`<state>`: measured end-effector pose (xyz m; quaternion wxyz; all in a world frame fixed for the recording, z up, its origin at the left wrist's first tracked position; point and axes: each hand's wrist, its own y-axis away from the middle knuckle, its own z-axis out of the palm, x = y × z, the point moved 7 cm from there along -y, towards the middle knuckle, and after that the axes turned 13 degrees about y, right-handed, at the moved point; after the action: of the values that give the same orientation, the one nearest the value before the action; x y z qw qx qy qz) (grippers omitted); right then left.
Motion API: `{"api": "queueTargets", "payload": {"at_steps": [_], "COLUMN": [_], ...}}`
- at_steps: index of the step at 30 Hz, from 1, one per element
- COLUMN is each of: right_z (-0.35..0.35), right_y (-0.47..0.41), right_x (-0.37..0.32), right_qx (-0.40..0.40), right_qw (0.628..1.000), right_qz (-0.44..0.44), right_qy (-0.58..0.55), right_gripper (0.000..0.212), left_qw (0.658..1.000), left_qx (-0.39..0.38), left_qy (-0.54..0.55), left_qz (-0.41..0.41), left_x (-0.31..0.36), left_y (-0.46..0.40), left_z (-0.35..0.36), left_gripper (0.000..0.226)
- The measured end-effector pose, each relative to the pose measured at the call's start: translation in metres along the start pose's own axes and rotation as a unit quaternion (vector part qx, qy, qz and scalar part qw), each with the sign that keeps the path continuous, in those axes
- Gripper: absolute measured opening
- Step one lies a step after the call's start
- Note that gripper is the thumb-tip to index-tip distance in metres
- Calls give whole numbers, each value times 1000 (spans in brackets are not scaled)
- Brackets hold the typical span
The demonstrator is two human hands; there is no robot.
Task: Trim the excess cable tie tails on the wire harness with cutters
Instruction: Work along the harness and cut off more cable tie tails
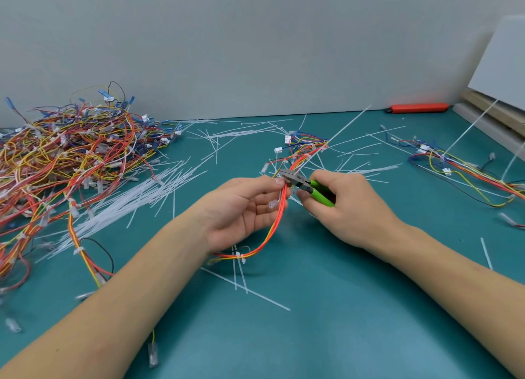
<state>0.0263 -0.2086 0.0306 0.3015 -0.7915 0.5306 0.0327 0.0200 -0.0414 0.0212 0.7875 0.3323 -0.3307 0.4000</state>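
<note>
My left hand [241, 208] pinches a wire harness [277, 222] of red, orange and yellow wires above the middle of the green mat. My right hand [343, 208] grips green-handled cutters [309, 186], whose steel jaws sit at the harness right by my left fingertips. A long white cable tie tail [346, 125] sticks up and away from the harness further along. A white tie head [240, 256] shows on the harness's lower loop near my left wrist.
A big heap of harnesses [71, 157] covers the left of the mat. Cut white tie tails [136, 196] litter the middle. Another harness [466, 171] lies at right. An orange tool [417, 108] rests by the back wall, boards [497, 114] at far right.
</note>
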Motion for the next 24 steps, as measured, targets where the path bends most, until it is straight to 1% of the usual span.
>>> {"api": "queueTargets", "payload": {"at_steps": [8,11,18,24], "right_z": [-1,-1,-1,0], "right_y": [0,0,0,-1], "right_x": [-4,-4,-3,-7], "right_qx": [-8,-10,-13,-21], "right_qw": [1000,1000,1000,1000], "right_qz": [-7,-9,-4,-13], "right_qy": [-13,-13,-3,11], "right_gripper": [35,35,34,37], "left_qw": [999,999,1000,1000], "left_qx": [-27,-28,9,20], "left_qy": [-13,-9,-1,-14], "left_qz": [-40,-43,-11,17], "left_x": [3,2,1,5], "left_y": [7,7,3,3], "left_z": [3,3,2,1], "left_gripper": [15,15,13,10]}}
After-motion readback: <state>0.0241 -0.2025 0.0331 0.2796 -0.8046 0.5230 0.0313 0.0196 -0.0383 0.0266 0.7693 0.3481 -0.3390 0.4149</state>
